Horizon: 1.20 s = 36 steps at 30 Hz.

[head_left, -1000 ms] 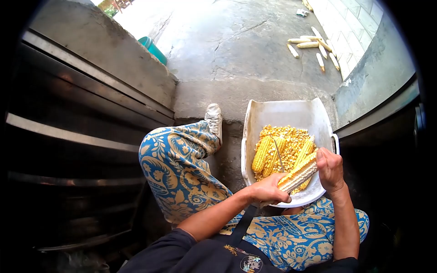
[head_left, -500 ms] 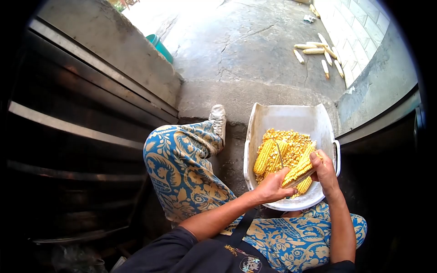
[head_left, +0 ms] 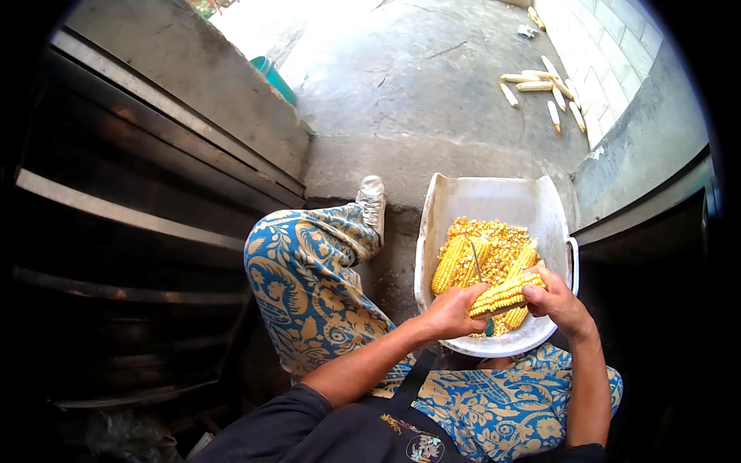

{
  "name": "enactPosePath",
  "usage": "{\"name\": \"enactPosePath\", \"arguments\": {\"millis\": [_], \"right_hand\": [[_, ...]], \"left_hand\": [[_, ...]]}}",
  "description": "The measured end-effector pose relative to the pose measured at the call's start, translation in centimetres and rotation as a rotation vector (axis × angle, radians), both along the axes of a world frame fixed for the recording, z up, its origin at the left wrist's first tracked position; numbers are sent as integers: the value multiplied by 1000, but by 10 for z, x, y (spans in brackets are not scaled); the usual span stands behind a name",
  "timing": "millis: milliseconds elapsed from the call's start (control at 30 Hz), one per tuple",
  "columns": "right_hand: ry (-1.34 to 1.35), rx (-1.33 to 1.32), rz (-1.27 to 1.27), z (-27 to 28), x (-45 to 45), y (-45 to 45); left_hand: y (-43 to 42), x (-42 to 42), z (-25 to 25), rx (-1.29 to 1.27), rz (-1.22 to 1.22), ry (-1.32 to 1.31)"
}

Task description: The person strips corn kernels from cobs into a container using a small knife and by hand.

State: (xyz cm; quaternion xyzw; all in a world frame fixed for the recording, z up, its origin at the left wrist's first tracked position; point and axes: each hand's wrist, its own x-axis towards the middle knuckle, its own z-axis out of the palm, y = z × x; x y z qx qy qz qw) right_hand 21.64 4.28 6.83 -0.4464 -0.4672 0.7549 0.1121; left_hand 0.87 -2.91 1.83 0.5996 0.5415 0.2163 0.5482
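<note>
Both of my hands are closed on one yellow corn cob (head_left: 507, 295), held nearly level above a white plastic tub (head_left: 494, 188). My left hand (head_left: 455, 312) grips its left end, and my right hand (head_left: 563, 305) wraps the right end with the thumb on top. A dark bare strip shows along the cob's lower side. A thin, slightly bent metal rod (head_left: 475, 258) rises beside my left fingers. A teal piece (head_left: 489, 328) shows below them, in line with the rod; whether my hand holds these is unclear. In the tub are loose kernels (head_left: 494, 231) and more cobs (head_left: 448, 265).
Stripped pale cobs (head_left: 534, 86) lie on the concrete floor by the white block wall (head_left: 610, 62). A teal bucket (head_left: 274, 79) stands behind the left wall. A dark metal door (head_left: 131, 231) is at left. My patterned trouser leg (head_left: 309, 285) is beside the tub.
The cob has turned from a steep slant to nearly level. My right hand has shifted lower and a little right, and my left hand slightly left. The teal piece has come into view.
</note>
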Motion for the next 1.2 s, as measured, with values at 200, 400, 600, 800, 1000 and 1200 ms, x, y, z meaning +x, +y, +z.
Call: {"name": "enactPosePath", "arguments": {"millis": [200, 400, 600, 800, 1000, 1200], "right_hand": [[8, 113, 58, -25, 8, -6], [137, 172, 104, -27, 1, -9], [127, 130, 104, -6, -2, -10], [188, 85, 60, -10, 2, -9], [370, -25, 107, -10, -3, -14], [510, -61, 54, -16, -12, -22]], "left_hand": [[5, -11, 14, -24, -55, 152], [9, -16, 11, -99, -62, 73], [10, -24, 21, -28, -65, 98], [6, -25, 21, -89, -38, 55], [11, -35, 56, -58, -108, 164], [23, -47, 80, -10, -278, 458]]}}
